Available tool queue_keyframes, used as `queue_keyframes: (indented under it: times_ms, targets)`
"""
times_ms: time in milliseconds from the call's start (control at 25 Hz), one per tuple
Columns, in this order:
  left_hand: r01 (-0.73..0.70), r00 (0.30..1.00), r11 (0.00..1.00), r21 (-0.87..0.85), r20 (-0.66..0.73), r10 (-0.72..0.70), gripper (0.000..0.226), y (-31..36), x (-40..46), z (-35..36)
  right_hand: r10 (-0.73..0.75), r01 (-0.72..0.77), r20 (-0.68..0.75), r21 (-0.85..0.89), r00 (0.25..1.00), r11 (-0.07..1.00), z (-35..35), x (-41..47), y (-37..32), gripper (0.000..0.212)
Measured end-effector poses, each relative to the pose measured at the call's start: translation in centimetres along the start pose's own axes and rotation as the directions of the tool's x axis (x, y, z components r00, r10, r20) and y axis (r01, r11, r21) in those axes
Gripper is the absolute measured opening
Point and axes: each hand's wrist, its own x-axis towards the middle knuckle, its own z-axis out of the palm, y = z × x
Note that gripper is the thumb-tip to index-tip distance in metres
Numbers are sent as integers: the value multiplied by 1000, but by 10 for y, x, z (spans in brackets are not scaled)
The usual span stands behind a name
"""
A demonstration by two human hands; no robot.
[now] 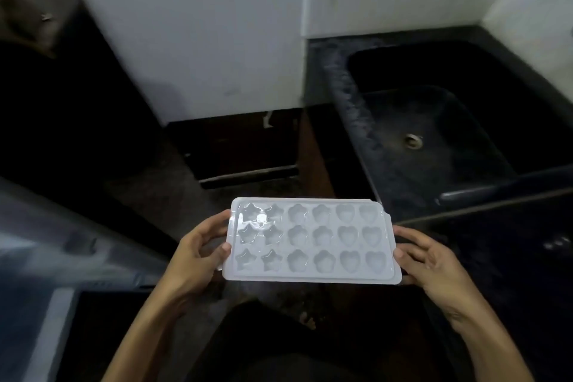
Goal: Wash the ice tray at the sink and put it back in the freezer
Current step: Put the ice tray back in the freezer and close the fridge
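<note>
Dim, cool-toned picture; the white ice tray [311, 240] is brightest, with small glare on its star moulds; left edge smeared by blur; dark sink [434, 121] loses detail; wide-angle bending at edges

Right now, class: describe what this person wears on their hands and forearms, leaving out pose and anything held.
Nothing is worn. The left hand and right hand are bare, without gloves, and no rings or watch show. Both forearms are bare as far as the frame shows, with no sleeves visible.

Ice tray [311, 240] between both hands, sink [434, 121] beyond, right.
</note>
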Motion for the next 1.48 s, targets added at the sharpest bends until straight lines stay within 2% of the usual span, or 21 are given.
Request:
queue_keyframes:
  times_ms: [40,160,320,480,640,840,960,1320,1480]
  targets:
    - [8,997,1000,-16,-83,-9,49,-10,-18,-19,-2,4,71,-32,997,999,20,6,-4,53]
    - [44,957,994,-97,-281,-70,48,-37,-68,-65,-5,32,243,-107,970,994,79,18,-12,33]
    - [69,867,976,-207,-472,-161,49,-73,-135,-128,27,90,452,-234,892,968,174,19,-17,32]
    - [70,736,943,-325,-622,-269,49,-106,-197,-192,61,170,631,-299,774,939,280,7,-19,33]
    - [9,600,908,-420,-724,-341,46,-127,-249,-246,90,255,760,-324,644,911,385,-8,-18,33]
    - [-80,412,872,-483,-813,-412,46,-144,-290,-302,64,408,879,-282,473,868,508,-25,-26,32]
    - [-115,316,868,-483,-846,-429,47,-148,-300,-333,81,445,913,-271,400,854,574,-28,-35,32]
    - [-246,40,883,-401,-914,-404,38,-142,-285,-437,14,533,965,-156,261,832,744,-32,-73,40]
    - [-325,-62,878,-350,-919,-390,29,-127,-276,-490,-49,558,975,-82,216,826,812,-40,-96,35]
